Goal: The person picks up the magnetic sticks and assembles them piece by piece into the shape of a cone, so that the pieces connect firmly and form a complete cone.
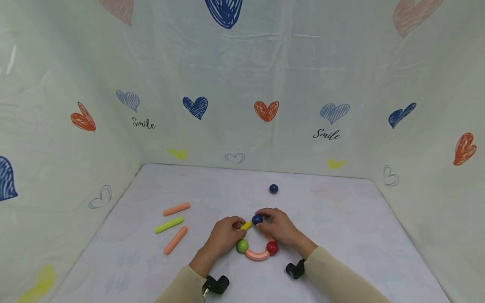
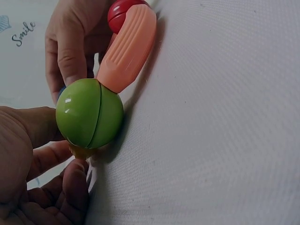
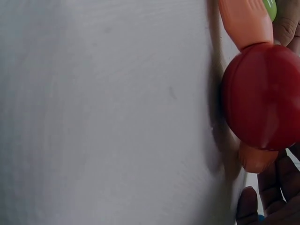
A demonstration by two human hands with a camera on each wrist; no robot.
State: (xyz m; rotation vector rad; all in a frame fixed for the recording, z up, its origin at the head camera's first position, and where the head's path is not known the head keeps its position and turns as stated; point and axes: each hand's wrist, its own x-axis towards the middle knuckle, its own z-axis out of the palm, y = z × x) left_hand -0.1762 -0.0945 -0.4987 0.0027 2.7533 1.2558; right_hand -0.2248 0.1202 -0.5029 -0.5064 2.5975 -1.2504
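Note:
My left hand [image 1: 222, 235] pinches a short yellow rod [image 1: 246, 226] between thumb and fingers. Below that rod is a green ball [image 1: 242, 245], joined to a curved salmon-pink piece [image 1: 257, 255] that ends at a red ball [image 1: 272, 247]. An orange rod [image 3: 258, 159] runs from the red ball up under my right hand [image 1: 281, 227], which partly covers it. Between its thumb and fingers, my right hand grips a dark blue ball [image 1: 257, 219], close to the yellow rod's upper end. In the left wrist view, the green ball [image 2: 89, 113] has a seam and hides most of the yellow rod.
On the left of the white table [image 1: 132, 235] lie an orange rod [image 1: 176, 209], a yellow-green rod [image 1: 169, 225] and another orange rod [image 1: 176, 240]. A second dark blue ball [image 1: 273, 189] sits farther back. Heart-printed sheeting [image 1: 235, 134] surrounds the table's back and sides.

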